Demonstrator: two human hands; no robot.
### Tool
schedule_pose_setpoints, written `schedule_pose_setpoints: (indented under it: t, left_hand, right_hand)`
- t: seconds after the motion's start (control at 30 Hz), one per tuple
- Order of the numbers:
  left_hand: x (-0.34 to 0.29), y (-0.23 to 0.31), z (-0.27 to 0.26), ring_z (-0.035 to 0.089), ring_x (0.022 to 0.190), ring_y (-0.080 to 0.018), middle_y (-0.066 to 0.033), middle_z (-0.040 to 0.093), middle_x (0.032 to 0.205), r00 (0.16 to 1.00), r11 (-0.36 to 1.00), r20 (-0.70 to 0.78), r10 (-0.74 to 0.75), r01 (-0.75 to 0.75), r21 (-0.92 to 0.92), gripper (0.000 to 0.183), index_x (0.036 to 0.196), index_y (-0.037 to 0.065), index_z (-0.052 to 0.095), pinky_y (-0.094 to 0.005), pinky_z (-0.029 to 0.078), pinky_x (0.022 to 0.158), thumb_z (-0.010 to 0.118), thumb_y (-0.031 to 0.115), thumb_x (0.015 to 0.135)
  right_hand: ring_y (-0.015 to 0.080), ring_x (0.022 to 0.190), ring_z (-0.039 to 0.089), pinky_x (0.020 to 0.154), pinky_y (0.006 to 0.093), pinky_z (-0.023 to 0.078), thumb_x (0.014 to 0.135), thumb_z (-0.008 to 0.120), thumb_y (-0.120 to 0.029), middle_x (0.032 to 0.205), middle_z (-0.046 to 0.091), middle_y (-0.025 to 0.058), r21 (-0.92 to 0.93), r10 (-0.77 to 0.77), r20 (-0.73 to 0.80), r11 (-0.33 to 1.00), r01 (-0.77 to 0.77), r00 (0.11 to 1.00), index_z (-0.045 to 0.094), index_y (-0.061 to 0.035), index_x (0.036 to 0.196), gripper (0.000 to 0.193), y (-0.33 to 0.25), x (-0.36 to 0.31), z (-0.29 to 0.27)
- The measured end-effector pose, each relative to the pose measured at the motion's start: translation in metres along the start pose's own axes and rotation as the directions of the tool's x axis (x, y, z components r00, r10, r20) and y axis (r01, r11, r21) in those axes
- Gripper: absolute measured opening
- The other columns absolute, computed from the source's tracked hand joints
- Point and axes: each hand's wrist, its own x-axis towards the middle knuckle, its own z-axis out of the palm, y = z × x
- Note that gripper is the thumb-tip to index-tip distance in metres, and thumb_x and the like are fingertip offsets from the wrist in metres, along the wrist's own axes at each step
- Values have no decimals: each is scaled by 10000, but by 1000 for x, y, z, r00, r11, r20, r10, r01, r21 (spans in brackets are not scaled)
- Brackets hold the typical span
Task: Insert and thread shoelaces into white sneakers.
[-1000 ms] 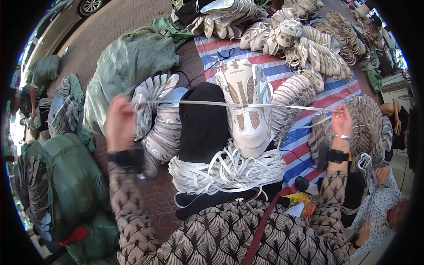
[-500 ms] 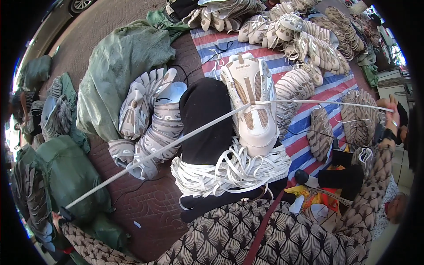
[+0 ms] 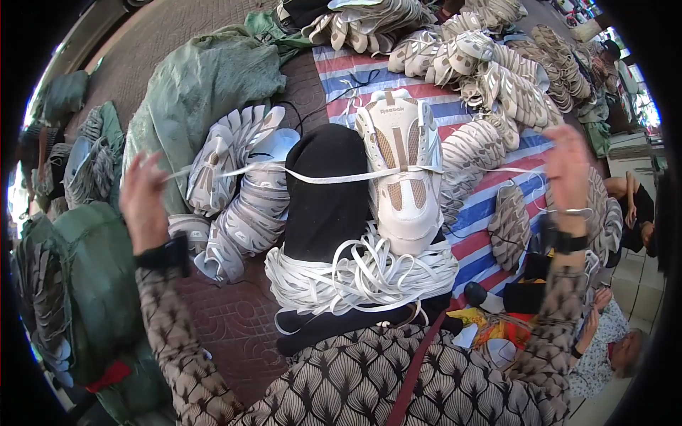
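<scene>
A pale shoe upper (image 3: 410, 209) with tan mesh stands toe-down on my black-clad lap, beside my black-covered knee (image 3: 327, 195). One white shoelace (image 3: 334, 178) passes through its eyelets and stretches out to both sides. To the left, the lace runs up to my left hand (image 3: 144, 202), whose curled fingers are closed on it, somewhat blurred. My right hand (image 3: 568, 174), raised on the other side and smeared by motion, has the lace's other stretch at its fingers. A loose heap of white laces (image 3: 362, 277) lies across my lap below the upper.
Stacked grey uppers (image 3: 249, 206) stand left of my knee, before a green sack (image 3: 206, 99). More stacks of uppers (image 3: 490, 85) cover the striped sheet (image 3: 455, 245) at the far right. A person (image 3: 604, 348) sits close by at the lower right.
Both my hands have come inward and up from wide apart. The lace, drawn straight and taut before, now sags more loosely across the upper and my knee.
</scene>
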Motion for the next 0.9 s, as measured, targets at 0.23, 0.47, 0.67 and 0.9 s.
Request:
schedule_pose_setpoints:
  t: [0.23, 0.47, 0.67, 0.9]
  left_hand:
    - [-86, -11, 221, 553, 692, -55, -14, 667, 827, 730, 976, 680, -69, -90, 196, 131, 940, -13, 653, -189, 447, 642, 637, 82, 850]
    - [-114, -25, 230, 625, 615, -181, -120, 661, 735, 686, 790, 721, 96, -493, 364, 200, 1015, -8, 613, -277, 471, 576, 614, 28, 818]
    - [-132, -20, 219, 643, 608, -249, -132, 650, 695, 690, 705, 724, 20, -523, 479, 102, 872, 10, 659, -321, 479, 552, 630, 77, 800]
    - [-141, -22, 229, 614, 627, -322, -114, 629, 676, 702, 508, 711, 45, -629, 589, 107, 776, 65, 622, -403, 473, 552, 599, 167, 798]
  right_hand:
    - [46, 601, 502, 569, 177, 420, 927, 470, -66, 815, 622, 37, -145, 81, 377, 989, -28, 923, 563, 12, 1092, 205, 33, -34, 107]
    - [39, 626, 501, 594, 174, 422, 937, 484, -69, 867, 630, 44, -5, 114, 320, 993, -119, 941, 517, -4, 1102, 180, 43, -41, 120]
    - [41, 688, 543, 622, 170, 424, 890, 574, -52, 788, 618, 21, -74, 314, 390, 948, -310, 866, 534, -25, 963, 87, 45, -45, 115]
    - [27, 619, 492, 563, 163, 402, 885, 585, -66, 750, 607, 1, -73, 339, 318, 940, -334, 885, 574, -1, 969, 107, 47, -44, 118]
